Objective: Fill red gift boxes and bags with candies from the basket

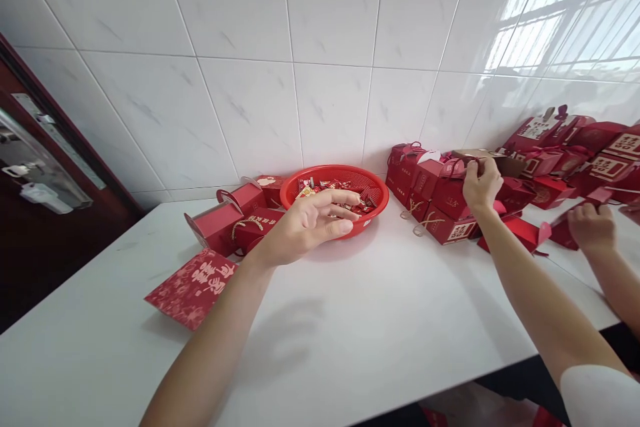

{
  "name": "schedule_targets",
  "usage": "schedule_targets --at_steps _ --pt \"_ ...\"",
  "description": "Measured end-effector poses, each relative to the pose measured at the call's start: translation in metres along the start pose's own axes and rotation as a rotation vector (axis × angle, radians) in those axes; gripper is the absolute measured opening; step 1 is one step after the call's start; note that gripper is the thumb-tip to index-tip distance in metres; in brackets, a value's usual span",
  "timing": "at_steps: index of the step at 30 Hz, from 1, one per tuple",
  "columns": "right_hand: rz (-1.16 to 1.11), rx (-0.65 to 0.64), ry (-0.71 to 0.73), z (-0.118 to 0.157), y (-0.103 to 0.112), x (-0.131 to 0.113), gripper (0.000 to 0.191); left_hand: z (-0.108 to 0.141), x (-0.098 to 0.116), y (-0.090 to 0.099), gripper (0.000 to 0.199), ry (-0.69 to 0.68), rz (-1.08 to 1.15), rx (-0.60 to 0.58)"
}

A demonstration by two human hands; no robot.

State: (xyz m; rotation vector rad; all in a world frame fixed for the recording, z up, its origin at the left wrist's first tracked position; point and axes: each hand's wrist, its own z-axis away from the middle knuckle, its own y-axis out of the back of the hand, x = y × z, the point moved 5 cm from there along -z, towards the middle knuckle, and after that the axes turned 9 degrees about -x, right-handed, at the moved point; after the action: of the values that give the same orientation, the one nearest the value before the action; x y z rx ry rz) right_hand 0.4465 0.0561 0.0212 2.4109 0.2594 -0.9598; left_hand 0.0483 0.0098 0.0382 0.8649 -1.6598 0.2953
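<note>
While my left hand (305, 221) hangs over the red plastic basket (373, 180), its fingers (340, 199) stay spread and gently curved, so it is open and grasps nothing that I can see. The wrapped candies (320, 185) lie in a loose heap inside the basket, their wrappers mostly red with flashes of gold and silver, though the print is too small to read. The basket is round with a perforated wall, and it sits on the white table (400, 307) close to the white tile wall (250, 80).

My right hand (481, 185) is closed in a pinch on the top edge of a red gift box (447, 197), at the front of a crowded group of red boxes (413, 177). Several have rope handles, and one shows a gold double-happiness mark (463, 232). A brown card flap (493, 161) lies just beyond my fingers; I cannot tell whether they touch it.

Left of the basket stand 3 or 4 more red boxes (233, 217), with a flat red card (193, 288) printed in gold lying on the table beside them. Further right, a co-worker's hand (591, 227) rests by a red box flap (590, 197), among more boxes (595, 160). A dark red door with a metal lock (45, 173) stands at the far left.
</note>
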Motion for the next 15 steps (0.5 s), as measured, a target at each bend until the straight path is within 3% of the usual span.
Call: schedule_targets --at_steps 5,9,15 --pt "0.124 -0.118 0.043 0.0 0.003 -0.001 0.027 -0.001 0.002 -0.002 0.034 -0.017 -0.037 -0.041" --pt "0.172 -0.14 -0.004 0.01 0.016 -0.001 0.05 -0.001 0.001 -0.001 0.031 -0.024 -0.048 -0.055" --pt "0.171 -0.247 -0.09 0.03 0.022 0.022 0.083 -0.001 0.0 -0.002 0.03 -0.032 -0.059 -0.081"
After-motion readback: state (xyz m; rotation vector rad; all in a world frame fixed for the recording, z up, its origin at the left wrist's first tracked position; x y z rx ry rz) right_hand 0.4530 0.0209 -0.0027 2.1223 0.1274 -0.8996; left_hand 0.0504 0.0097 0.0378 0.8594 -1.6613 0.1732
